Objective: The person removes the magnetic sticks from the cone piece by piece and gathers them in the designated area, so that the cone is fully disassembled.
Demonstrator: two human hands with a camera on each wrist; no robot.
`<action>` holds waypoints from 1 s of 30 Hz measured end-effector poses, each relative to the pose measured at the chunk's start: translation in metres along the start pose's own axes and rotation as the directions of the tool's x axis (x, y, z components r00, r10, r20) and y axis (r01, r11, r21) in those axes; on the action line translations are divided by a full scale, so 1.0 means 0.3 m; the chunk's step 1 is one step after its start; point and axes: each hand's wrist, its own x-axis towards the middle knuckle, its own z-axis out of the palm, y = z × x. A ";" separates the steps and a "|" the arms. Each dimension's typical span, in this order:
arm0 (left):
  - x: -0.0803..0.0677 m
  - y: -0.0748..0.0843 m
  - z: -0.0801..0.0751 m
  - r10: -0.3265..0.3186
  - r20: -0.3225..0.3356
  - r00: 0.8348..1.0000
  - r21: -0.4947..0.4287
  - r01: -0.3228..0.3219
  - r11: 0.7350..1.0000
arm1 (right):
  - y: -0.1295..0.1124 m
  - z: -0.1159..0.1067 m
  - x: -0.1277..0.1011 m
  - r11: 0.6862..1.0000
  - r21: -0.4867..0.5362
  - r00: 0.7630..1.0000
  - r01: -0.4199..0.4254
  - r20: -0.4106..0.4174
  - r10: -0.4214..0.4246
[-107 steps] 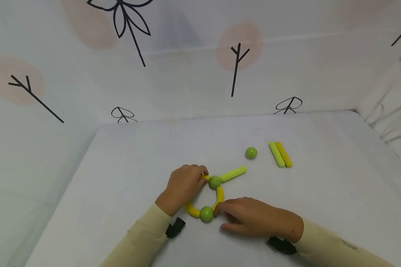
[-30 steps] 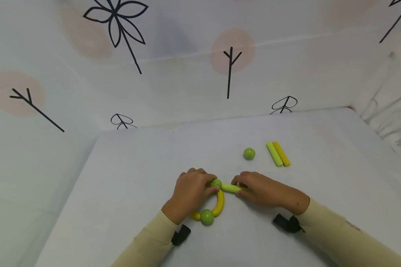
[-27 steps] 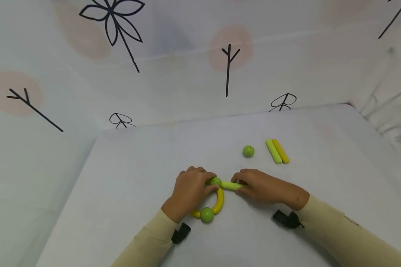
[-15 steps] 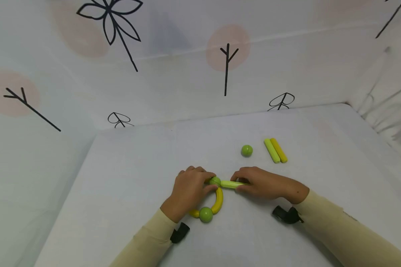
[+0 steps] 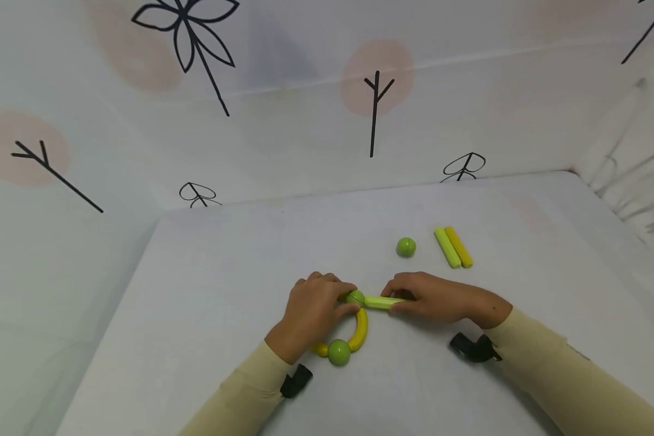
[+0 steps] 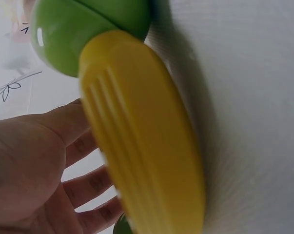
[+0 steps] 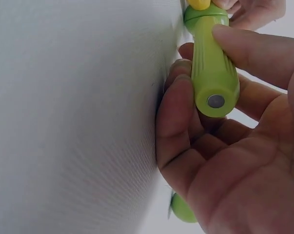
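Thumb and index finger of my left hand (image 5: 312, 312) pinch a green ball (image 5: 355, 297) at the top of a ring of toy pieces. Curved yellow sticks form that ring, one (image 5: 361, 330) showing on its right side and another mostly behind my left hand. A second green ball (image 5: 339, 352) joins them at the bottom. My right hand (image 5: 438, 298) pinches a straight lime stick (image 5: 380, 303), whose left end meets the upper ball. In the right wrist view, the near end of the lime stick (image 7: 212, 68) shows a round metal disc.
Behind the right hand, a loose green ball (image 5: 406, 247) lies on the white table surface (image 5: 240, 242). Right of it, a straight lime stick (image 5: 447, 247) and a yellow stick (image 5: 459, 247) lie side by side. A printed white cloth (image 5: 283, 139) rises at the back.
Since the oldest frame, my right hand has left the lower ball and taken the lime stick, which now lies nearly level. My left hand has shifted onto the upper ball. Little moves during the last second.
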 end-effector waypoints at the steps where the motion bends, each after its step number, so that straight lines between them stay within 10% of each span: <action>1: 0.000 0.001 0.000 -0.001 0.001 1.000 -0.001 0.001 1.000 | 0.003 -0.004 -0.003 1.000 0.007 1.000 -0.004 0.005 0.004; 8: 0.000 0.002 0.003 -0.005 0.000 1.000 -0.001 0.005 1.000 | 0.019 -0.037 -0.027 0.991 0.119 0.998 -0.053 0.028 0.050; 12: -0.002 0.001 0.002 -0.002 -0.006 1.000 -0.006 0.002 1.000 | -0.007 -0.074 -0.043 0.989 0.130 0.990 -0.072 -0.113 0.087; 19: -0.008 -0.007 0.002 -0.010 -0.010 1.000 -0.033 0.010 0.999 | -0.004 -0.156 -0.069 0.962 0.001 0.819 -0.273 -0.524 0.233; 30: -0.005 -0.009 0.003 -0.004 -0.015 1.000 -0.046 0.003 0.999 | 0.161 -0.233 -0.113 0.862 -0.005 0.695 -0.508 -0.594 0.406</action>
